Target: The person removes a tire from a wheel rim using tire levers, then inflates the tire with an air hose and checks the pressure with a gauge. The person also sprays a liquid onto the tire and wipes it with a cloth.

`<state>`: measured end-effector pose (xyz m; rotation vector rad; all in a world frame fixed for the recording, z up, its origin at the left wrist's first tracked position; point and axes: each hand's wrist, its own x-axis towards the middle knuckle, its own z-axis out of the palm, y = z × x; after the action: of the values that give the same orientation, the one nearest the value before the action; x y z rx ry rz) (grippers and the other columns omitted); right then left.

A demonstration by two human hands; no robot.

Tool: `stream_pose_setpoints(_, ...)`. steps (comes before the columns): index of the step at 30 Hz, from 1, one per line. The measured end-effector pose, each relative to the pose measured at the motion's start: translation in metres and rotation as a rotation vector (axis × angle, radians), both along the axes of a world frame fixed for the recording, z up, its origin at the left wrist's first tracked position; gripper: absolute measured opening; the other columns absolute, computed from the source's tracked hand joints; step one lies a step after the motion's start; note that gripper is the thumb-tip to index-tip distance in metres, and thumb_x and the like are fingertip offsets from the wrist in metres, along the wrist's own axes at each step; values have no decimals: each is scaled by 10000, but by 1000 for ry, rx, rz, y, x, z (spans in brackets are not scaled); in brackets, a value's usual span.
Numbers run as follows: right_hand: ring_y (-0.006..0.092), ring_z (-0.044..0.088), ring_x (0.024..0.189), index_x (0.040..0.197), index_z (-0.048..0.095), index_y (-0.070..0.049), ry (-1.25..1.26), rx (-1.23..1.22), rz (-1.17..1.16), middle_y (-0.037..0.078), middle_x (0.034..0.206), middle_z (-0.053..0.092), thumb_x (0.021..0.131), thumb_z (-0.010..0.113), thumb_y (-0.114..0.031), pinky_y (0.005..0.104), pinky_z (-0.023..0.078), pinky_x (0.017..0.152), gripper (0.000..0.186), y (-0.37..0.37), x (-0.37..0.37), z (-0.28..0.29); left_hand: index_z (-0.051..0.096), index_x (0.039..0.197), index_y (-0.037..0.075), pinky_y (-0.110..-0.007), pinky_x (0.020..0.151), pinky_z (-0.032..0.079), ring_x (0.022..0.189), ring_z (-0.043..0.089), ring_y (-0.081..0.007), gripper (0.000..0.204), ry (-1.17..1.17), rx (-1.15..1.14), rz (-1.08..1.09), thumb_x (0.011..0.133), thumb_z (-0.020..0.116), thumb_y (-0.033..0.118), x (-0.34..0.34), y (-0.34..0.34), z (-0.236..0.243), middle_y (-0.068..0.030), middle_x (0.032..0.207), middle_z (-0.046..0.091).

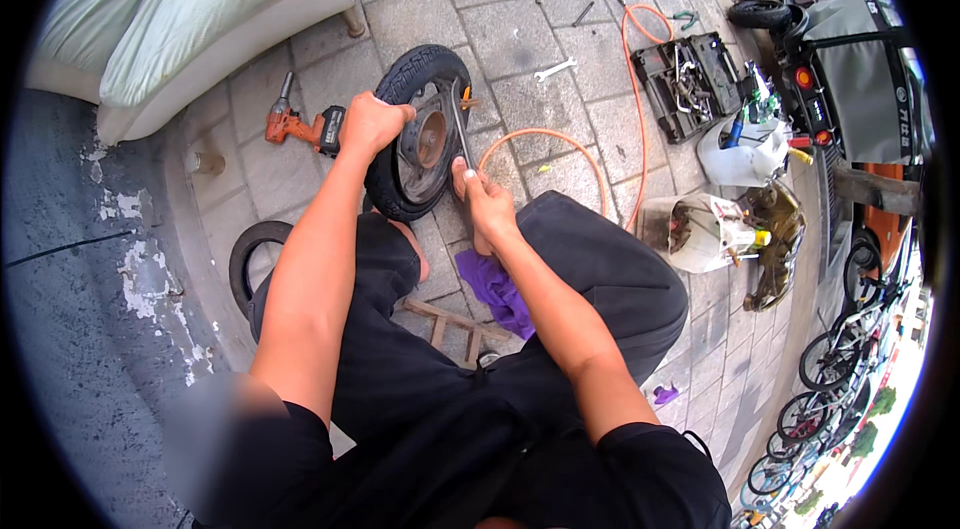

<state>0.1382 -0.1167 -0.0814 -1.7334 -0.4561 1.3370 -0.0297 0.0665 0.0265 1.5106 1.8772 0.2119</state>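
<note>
Head view, looking down at a seated person in black clothing on a paved sidewalk (pixel 520 29). A small wheel (pixel 420 134), with black tyre and grey metal rim, stands tilted on the paving just beyond the knees, at centre. The left hand (pixel 372 122) is clenched over the tyre's upper left edge, fingers wrapped around the tread. The right hand (pixel 485 204) is closed around the lower end of a metal tyre lever (pixel 461 129), whose shaft runs up across the right side of the rim. An orange air hose (pixel 600 164) loops on the paving to the right of the wheel and runs away toward the far side. To the left of the wheel lies an orange and black power tool (pixel 300 126); a spare tyre (pixel 250 254) lies nearer, at the left knee. A purple cloth (pixel 497 291) lies between the legs. Farther right are a wrench (pixel 553 71), an open tool case (pixel 690 84) and a white bucket (pixel 700 229) of parts. A pale cushioned seat (pixel 190 9) occupies the far left, and parked bicycles (pixel 835 379) the near right.
</note>
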Motion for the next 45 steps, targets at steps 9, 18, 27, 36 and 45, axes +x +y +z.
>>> stream_pose_setpoints(9, 243, 717, 1118, 1251, 718, 51, -302, 3, 159, 140, 1212, 753, 998, 725, -402, 330, 516, 1006, 518, 2, -8, 3, 740, 1087, -115, -404, 898, 570, 1022, 767, -344, 621, -67, -39, 50, 677, 854, 338, -9, 18, -9, -275, 1086, 771)
stream_pose_setpoints(18, 268, 720, 957, 942, 757, 68, -439, 97, 98, 214, 928, 735, 954, 742, -478, 382, 530, 902, 547, 6, -5, -72, 720, 1000, -66, -396, 760, 591, 828, 749, -264, 447, -75, -14, 113, 723, 892, 239, 18, 13, 4, -186, 983, 767)
stream_pose_setpoints(27, 414, 732, 977, 1028, 776, 74, -369, -40, 152, 275, 906, 752, 907, 759, -577, 438, 542, 954, 662, 20, -9, -45, 661, 1104, -92, -390, 779, 591, 866, 738, -250, 524, -230, -75, 192, 737, 899, 198, 6, 18, -12, -183, 1028, 751)
stream_pose_setpoints(36, 351, 754, 853, 1017, 786, 48, -423, 116, -19, 206, 840, 767, 930, 766, -541, 437, 566, 845, 596, 20, -32, -88, 661, 1072, -96, -388, 760, 591, 838, 730, -244, 503, -214, -57, 206, 736, 903, 190, 11, 22, -20, -170, 994, 745)
stream_pose_setpoints(45, 218, 650, 674, 860, 755, 64, -283, 103, -71, 149, 677, 680, 939, 786, -509, 403, 535, 708, 580, 39, -43, -77, 713, 1025, -91, -378, 763, 577, 822, 730, -255, 488, -261, -16, 236, 705, 903, 225, 6, 28, -34, -172, 959, 761)
